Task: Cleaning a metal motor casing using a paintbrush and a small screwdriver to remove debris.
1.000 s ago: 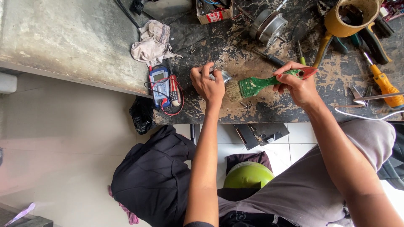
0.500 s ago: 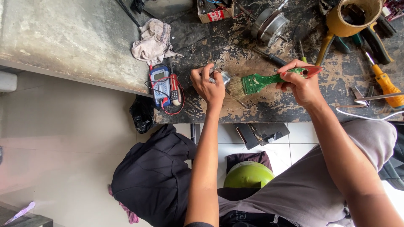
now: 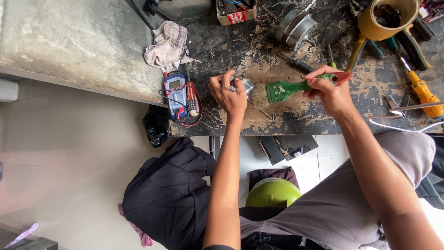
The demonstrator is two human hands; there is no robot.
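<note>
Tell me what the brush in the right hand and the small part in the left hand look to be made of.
Brush: a flat handle painted green with a red end, wood or plastic; pale, frayed bristles. Small part held by the left hand: probably metal, going by its dull silver-grey shine. The right hand grips the handle.

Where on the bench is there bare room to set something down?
The grey concrete slab left of the crumpled rag is bare. A small patch lies between the green-handled brush and the front edge. The upper right, around the yellow pot and orange screwdriver, is crowded.
</note>
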